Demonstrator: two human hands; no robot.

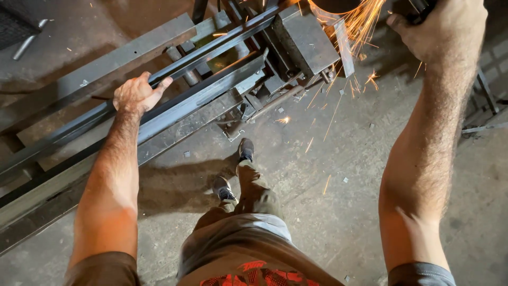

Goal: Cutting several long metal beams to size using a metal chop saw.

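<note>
The left hand (136, 95) is pressing down on a long dark steel bar (174, 108), its grip closed over the bar's top edge. The bar is lying on a metal rack (95, 69) and running up into the clamp of a cutting saw (304, 37). The right hand (442, 29) is gripping the saw's black handle (420, 13), fingers wrapped tight. Orange sparks (360, 24) are spraying from the blade onto the concrete floor (328, 212).

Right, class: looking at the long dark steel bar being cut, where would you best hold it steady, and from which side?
Hold the steel bar mid-length from above, well back from the sparks, as the left hand does. It lies flat and long on the rails, so a top grip presses it down. The right hand is on the saw handle.
</note>
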